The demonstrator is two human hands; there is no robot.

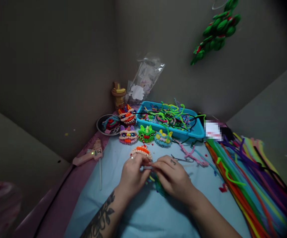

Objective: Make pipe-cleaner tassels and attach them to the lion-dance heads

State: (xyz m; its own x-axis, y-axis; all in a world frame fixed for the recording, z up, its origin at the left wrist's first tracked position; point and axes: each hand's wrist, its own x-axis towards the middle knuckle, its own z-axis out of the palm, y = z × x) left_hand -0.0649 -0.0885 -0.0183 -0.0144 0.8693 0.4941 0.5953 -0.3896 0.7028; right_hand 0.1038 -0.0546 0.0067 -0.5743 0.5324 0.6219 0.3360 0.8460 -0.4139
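My left hand point(133, 170) and my right hand point(172, 175) meet over the blue cloth point(103, 211), fingers pinched. Between their fingertips is a short pale blue-grey pipe cleaner piece point(145, 168). Its far end is hidden by the fingers. Just beyond the left fingers lies an orange and cream pipe cleaner piece point(141, 151), partly covered. Under the right hand, green and teal strands point(160, 188) show, their shape unclear. Behind stand small animal heads made of pipe cleaners: a pink and purple head point(127, 135), a green head point(145, 134) and a blue and yellow head point(163, 137).
A blue tray point(195, 133) holds tangled pipe cleaner scraps. At the left lie a pink glue gun point(88, 156) and a round dish point(101, 125). Scissors point(183, 160) lie beyond my right hand. Long pipe cleaners point(247, 185) fill the right side. A brown cup point(119, 96) stands behind.
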